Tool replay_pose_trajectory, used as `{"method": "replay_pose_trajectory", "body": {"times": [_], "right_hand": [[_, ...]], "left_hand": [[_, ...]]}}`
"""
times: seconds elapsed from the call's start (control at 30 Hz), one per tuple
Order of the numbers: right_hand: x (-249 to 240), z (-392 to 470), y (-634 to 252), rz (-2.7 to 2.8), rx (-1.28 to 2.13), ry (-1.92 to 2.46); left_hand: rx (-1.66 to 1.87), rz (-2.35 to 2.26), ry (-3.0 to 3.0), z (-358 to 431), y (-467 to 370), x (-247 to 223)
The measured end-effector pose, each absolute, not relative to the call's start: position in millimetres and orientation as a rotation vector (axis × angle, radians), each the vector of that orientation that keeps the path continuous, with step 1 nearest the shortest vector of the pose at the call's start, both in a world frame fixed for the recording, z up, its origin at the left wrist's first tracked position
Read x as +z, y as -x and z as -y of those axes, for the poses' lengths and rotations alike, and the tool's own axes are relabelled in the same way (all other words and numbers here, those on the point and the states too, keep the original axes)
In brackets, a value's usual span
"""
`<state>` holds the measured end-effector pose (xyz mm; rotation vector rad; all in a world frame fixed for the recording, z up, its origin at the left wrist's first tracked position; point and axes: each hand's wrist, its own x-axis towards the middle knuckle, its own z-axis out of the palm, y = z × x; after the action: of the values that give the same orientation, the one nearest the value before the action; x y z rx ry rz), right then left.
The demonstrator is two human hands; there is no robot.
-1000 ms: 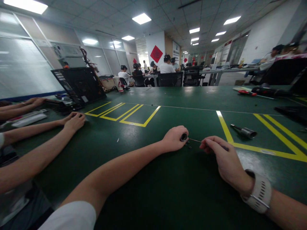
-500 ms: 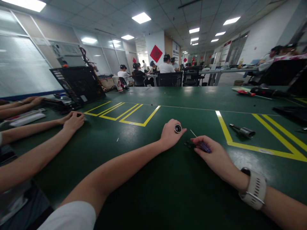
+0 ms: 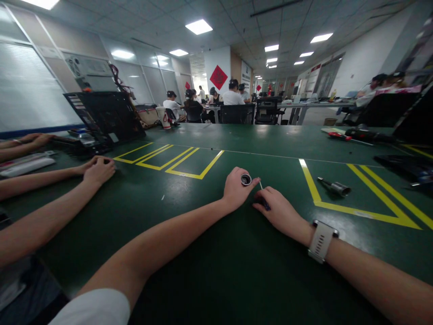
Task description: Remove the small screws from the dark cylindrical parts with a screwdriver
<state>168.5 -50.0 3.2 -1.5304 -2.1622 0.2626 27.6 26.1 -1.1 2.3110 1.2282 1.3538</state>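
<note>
My left hand point(image 3: 234, 192) is closed around a small round metal cylinder point(image 3: 246, 180), whose open end with a dark inside faces me. Just to its right, my right hand point(image 3: 280, 211) grips a screwdriver point(image 3: 266, 206) with a purple handle, mostly covered by the fingers. The thin pale shaft sticks up beside my left fingertips; whether it touches the cylinder I cannot tell. Several tiny dark parts seen on the table earlier are now hidden behind my right hand.
On the green table point(image 3: 203, 234), yellow tape point(image 3: 317, 201) frames a metal cylinder with a thin shaft point(image 3: 338, 188). A red-handled screwdriver point(image 3: 339, 136) lies at the back right. A co-worker's hands point(image 3: 99, 170) rest at left, near a black panel point(image 3: 108, 115).
My right hand has moved left with the screwdriver, bringing its shaft close to my left fingertips and covering the tiny parts. The whole view has shifted slightly.
</note>
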Motion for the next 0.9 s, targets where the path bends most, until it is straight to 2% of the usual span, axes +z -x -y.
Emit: {"method": "replay_pose_trajectory", "body": {"times": [0.3, 0.7, 0.9], "right_hand": [[4.5, 41.4, -164.9, 2.376, 0.007, 1.56], [1.3, 67.3, -178.6, 2.4, -0.112, 1.632], [4.8, 91.0, -177.5, 2.401, -0.115, 1.627]], "left_hand": [[1.347, -1.204, -2.309, -23.2, -25.9, 1.3], [1.146, -1.156, -2.249, 5.3, -17.9, 11.4], [1.191, -1.166, -2.104, 28.5, -5.8, 14.2]]}}
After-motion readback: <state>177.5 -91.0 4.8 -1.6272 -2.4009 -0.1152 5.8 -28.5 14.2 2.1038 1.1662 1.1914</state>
